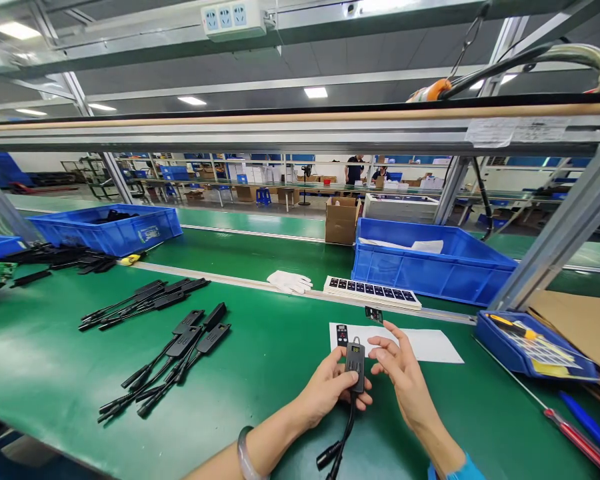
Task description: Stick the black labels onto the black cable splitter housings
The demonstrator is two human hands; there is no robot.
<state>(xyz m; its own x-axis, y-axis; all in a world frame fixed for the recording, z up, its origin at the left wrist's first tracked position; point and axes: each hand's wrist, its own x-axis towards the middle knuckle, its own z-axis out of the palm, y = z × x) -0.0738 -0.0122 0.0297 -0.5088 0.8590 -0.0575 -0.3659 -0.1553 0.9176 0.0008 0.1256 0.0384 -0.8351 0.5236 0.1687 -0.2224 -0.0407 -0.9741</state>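
Note:
My left hand [336, 385] is wrapped round a black controller [355, 367] with a small display, a wire loop at its top and cables hanging below. Just right of it is my right hand [397, 367], raised, with a small black label [374, 314] at the tip of its index finger. Behind both hands lies a white sheet [430, 345] bearing one black label [342, 335] at its left end. On the left of the green bench, similar black controllers [184, 340] with cables lie in two groups.
A stack of label sheets [373, 292] and a white glove [290, 281] lie behind the hands. Blue bins [430, 267] stand at the back. At right are a small blue tray [510, 353] and a red screwdriver [575, 437]. Another person's hand shows at the far left edge.

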